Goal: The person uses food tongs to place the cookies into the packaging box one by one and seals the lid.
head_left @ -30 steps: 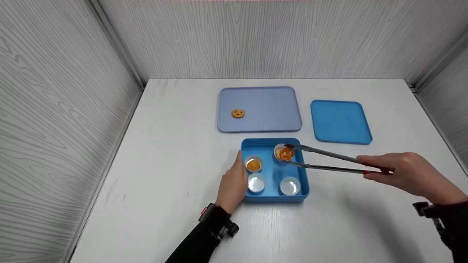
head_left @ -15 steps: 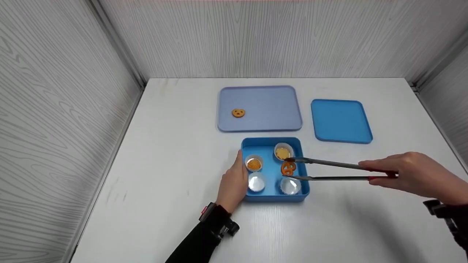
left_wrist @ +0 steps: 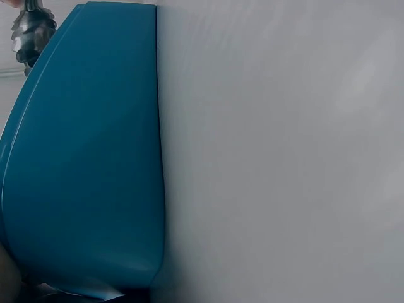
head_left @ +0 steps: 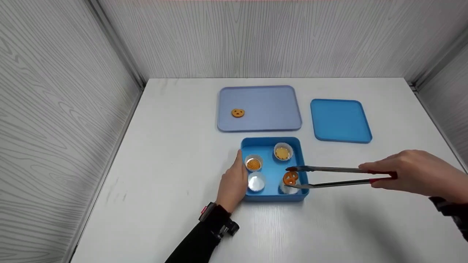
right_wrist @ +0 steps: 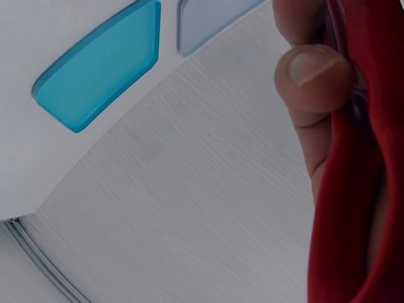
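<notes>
The blue box sat directly under the work, its left wall backed by the left hand, which I judged was there to stop it sliding. The orange pretzel was between the tips of the metal tongs, at the front right paper cup (from my end, I couldn't tell whether it touched the cup). That grip by its edges likely spared its face. I had the left hand flat to the wall, its visible finger straight. The right hand gripped the tongs' red handles between thumb and fingers, only partly squeezed, so the arms stood spread around the pretzel.
</notes>
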Available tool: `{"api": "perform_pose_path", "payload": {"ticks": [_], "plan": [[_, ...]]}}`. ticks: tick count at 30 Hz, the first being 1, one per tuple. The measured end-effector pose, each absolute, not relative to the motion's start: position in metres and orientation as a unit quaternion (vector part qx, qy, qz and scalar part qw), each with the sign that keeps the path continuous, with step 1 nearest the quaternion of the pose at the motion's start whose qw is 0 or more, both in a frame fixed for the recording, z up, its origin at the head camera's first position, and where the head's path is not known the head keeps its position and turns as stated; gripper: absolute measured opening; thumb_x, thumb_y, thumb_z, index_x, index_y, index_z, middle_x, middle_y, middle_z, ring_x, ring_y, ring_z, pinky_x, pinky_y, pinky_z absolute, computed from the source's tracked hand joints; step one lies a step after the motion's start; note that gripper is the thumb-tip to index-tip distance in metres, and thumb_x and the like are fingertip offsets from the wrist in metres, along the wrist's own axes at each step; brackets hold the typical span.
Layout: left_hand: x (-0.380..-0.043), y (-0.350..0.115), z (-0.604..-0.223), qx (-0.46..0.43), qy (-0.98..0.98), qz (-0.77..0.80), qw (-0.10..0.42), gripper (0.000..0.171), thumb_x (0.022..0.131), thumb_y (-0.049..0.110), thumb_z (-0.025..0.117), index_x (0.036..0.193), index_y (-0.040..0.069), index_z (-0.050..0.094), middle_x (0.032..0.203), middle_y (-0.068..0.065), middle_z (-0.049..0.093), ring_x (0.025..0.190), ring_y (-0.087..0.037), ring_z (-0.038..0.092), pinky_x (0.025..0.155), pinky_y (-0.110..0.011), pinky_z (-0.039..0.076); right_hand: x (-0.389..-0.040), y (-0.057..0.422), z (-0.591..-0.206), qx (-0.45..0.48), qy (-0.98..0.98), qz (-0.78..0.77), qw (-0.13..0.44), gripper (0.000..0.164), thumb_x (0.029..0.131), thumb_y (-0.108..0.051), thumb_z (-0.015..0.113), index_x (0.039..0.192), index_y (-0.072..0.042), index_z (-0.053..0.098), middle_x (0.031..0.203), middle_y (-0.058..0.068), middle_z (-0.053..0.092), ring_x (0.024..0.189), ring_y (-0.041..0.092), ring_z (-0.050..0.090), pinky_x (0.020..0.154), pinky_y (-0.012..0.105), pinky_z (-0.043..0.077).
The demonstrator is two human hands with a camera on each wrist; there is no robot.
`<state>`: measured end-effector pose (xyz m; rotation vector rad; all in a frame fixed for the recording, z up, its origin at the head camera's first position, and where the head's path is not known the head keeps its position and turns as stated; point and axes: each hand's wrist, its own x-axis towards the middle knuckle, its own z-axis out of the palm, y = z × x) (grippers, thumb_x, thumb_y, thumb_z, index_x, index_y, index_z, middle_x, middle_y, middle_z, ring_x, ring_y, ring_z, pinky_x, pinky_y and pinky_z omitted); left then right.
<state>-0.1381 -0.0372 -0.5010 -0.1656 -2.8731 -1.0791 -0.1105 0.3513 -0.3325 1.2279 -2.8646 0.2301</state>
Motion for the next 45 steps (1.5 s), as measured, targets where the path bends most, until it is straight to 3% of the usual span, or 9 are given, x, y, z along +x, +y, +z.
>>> {"api": "perform_pose_path", "payload": {"ticks": [10, 17, 25, 32, 38, 41, 45], "plan": [[-0.139, -0.037, -0.5, -0.048, -0.935, -0.351, 0.02, 0.051, 0.102, 0.023, 0.034, 0.149, 0.008, 0.02, 0.133, -0.012, 0.051, 0.084, -0.02, 0.063, 0.084, -0.035, 0.049, -0.114, 0.342, -0.326, 0.375, -0.923, 0.063, -0.059, 0.034, 0.074, -0.027, 0.078, 0.106, -0.021, 0.071, 0.072, -0.026, 0.06, 0.051, -0.01, 0.041, 0.046, 0.017, 0.039], [-0.138, -0.037, -0.499, -0.046, -0.935, -0.351, 0.021, 0.051, 0.102, 0.023, 0.034, 0.149, 0.008, 0.02, 0.137, -0.009, 0.047, 0.099, -0.022, 0.061, 0.09, -0.035, 0.046, -0.116, 0.338, -0.324, 0.371, -0.922, 0.076, -0.082, 0.031, 0.075, -0.027, 0.077, 0.105, -0.022, 0.071, 0.074, -0.028, 0.059, 0.052, -0.009, 0.042, 0.048, 0.017, 0.04], [-0.138, -0.037, -0.501, -0.048, -0.934, -0.353, 0.021, 0.051, 0.102, 0.024, 0.033, 0.149, 0.008, 0.02, 0.137, -0.009, 0.047, 0.098, -0.021, 0.061, 0.09, -0.035, 0.046, -0.118, 0.334, -0.322, 0.366, -0.923, 0.073, -0.096, 0.032, 0.075, -0.027, 0.077, 0.106, -0.023, 0.071, 0.073, -0.03, 0.057, 0.054, -0.009, 0.044, 0.048, 0.018, 0.04], [-0.138, -0.037, -0.499, -0.041, -0.933, -0.356, 0.016, 0.051, 0.102, 0.024, 0.032, 0.149, 0.009, 0.02, 0.134, -0.01, 0.051, 0.085, -0.018, 0.063, 0.082, -0.035, 0.05, -0.116, 0.336, -0.321, 0.394, -0.915, 0.076, -0.045, 0.033, 0.072, -0.024, 0.079, 0.104, -0.025, 0.071, 0.074, -0.03, 0.057, 0.054, -0.01, 0.041, 0.048, 0.016, 0.038], [-0.139, -0.037, -0.5, -0.037, -0.934, -0.354, 0.01, 0.051, 0.102, 0.025, 0.033, 0.149, 0.01, 0.019, 0.136, -0.009, 0.048, 0.098, -0.019, 0.061, 0.089, -0.035, 0.047, -0.116, 0.338, -0.323, 0.397, -0.915, 0.068, -0.035, 0.034, 0.073, -0.026, 0.079, 0.106, -0.024, 0.07, 0.069, -0.03, 0.054, 0.052, -0.011, 0.039, 0.046, 0.016, 0.037], [-0.139, -0.037, -0.5, -0.036, -0.935, -0.353, 0.008, 0.052, 0.102, 0.025, 0.033, 0.149, 0.01, 0.018, 0.137, -0.008, 0.048, 0.101, -0.02, 0.06, 0.09, -0.035, 0.046, -0.116, 0.34, -0.324, 0.392, -0.916, 0.075, -0.029, 0.036, 0.073, -0.026, 0.079, 0.108, -0.021, 0.071, 0.074, -0.026, 0.06, 0.052, -0.011, 0.04, 0.047, 0.015, 0.038], [-0.139, -0.037, -0.5, -0.034, -0.935, -0.354, 0.007, 0.052, 0.102, 0.025, 0.033, 0.149, 0.01, 0.019, 0.134, -0.009, 0.05, 0.091, -0.019, 0.062, 0.088, -0.035, 0.047, -0.118, 0.344, -0.328, 0.381, -0.921, 0.085, -0.019, 0.039, 0.072, -0.025, 0.08, 0.11, -0.02, 0.071, 0.079, -0.022, 0.064, 0.052, -0.011, 0.042, 0.048, 0.013, 0.039]]}}
